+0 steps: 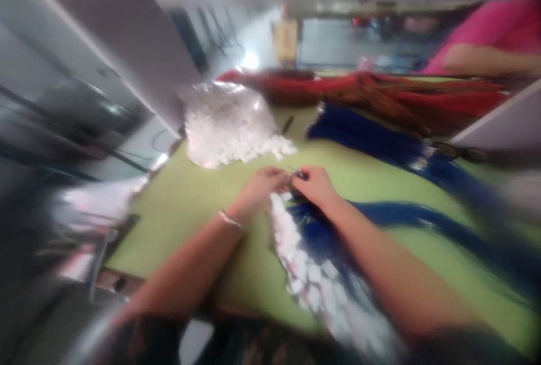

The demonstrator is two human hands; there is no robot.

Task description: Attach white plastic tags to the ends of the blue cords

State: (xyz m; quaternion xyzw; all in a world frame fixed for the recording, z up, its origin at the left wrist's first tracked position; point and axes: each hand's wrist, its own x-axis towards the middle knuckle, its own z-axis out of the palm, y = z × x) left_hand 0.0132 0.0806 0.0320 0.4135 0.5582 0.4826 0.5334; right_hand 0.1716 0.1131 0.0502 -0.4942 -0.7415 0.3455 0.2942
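Both hands meet over the green table (169,224), just in front of a clear bag of small white pieces (228,123). My left hand (273,180), with a bracelet at its wrist, is closed in a pinch; what lies between its fingers is too small to name. My right hand (311,183) is closed around a small dark metal tool, whose thin tip points toward the left fingers. Below the hands runs a row of white tags (310,280), beside blue strands (393,214) that pass under my right forearm.
A thicker blue bundle (363,131) lies at the right, behind my right hand. Red and brown strands (359,92) cross the table's far side. A person in a pink top (494,30) is at the far right. A small dark object (288,124) lies beside the bag.
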